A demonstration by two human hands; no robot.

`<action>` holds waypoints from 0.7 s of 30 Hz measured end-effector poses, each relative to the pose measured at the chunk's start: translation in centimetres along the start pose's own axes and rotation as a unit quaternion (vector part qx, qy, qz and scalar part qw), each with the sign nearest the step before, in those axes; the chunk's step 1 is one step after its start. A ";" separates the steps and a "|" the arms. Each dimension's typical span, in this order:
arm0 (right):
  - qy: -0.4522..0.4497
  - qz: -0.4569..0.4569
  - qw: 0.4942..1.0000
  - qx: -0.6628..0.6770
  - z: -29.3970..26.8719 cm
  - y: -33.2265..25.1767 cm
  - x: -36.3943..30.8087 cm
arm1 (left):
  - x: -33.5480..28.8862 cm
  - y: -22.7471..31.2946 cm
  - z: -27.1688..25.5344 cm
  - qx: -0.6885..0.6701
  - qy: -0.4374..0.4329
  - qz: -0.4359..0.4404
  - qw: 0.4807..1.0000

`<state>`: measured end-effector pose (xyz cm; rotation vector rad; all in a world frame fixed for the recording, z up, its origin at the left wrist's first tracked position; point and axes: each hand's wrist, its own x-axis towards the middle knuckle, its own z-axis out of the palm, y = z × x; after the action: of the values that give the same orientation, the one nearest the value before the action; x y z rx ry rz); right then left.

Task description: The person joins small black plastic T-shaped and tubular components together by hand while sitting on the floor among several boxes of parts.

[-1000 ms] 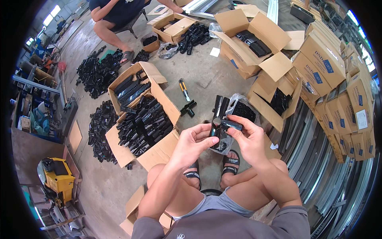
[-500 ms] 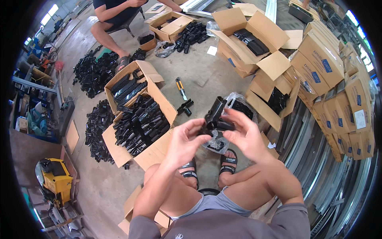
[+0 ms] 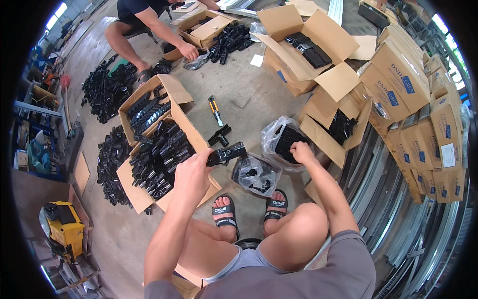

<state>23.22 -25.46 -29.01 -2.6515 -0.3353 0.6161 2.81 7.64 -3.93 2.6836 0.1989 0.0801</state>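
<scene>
My left hand (image 3: 193, 173) grips a black tubular pipe fitting (image 3: 229, 154) at its left end, holding it above the floor. To the right, my right hand (image 3: 301, 152) dips into a clear plastic bag (image 3: 270, 133) of small black parts (image 3: 287, 141). Its fingers are drawn together; whatever may be between them is too small to make out. Nearer my feet sits a second clear plastic bag (image 3: 256, 172) with black pieces inside. Just beyond the held fitting, another black pipe fitting (image 3: 220, 135) lies on the floor, with an orange-and-black box cutter (image 3: 215, 109) past it.
Left of me, an open cardboard box (image 3: 201, 141) is packed with black fittings, beside loose heaps (image 3: 113, 167). Open boxes (image 3: 334, 37) stand at the right, near stacked cartons (image 3: 396, 74) and metal profiles (image 3: 398, 219). Across from me a person's hand (image 3: 189, 51) reaches down.
My hands have parted: the left keeps the fitting and has moved left, while the right has let go and gone into the bag. The person opposite has lowered an arm.
</scene>
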 end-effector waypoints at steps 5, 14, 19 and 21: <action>-0.010 0.035 0.999 -0.009 3.5 -1.4 0.6 | 0.5 0.2 0.0 -0.017 -0.012 -0.017 1.000; -0.011 0.023 1.000 -0.008 4.8 -0.7 0.8 | 1.5 0.7 0.6 -0.074 0.000 0.004 0.997; 0.005 -0.007 1.000 -0.010 5.4 -0.2 0.8 | 1.3 1.3 0.5 -0.083 0.010 0.045 0.996; 0.011 -0.012 1.000 0.006 5.6 0.7 0.9 | 1.3 1.4 0.5 -0.088 0.009 0.039 0.995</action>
<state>21.47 -23.98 -34.21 -2.6367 -0.3547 0.5789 4.27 6.35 -3.78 2.5152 0.0867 0.1386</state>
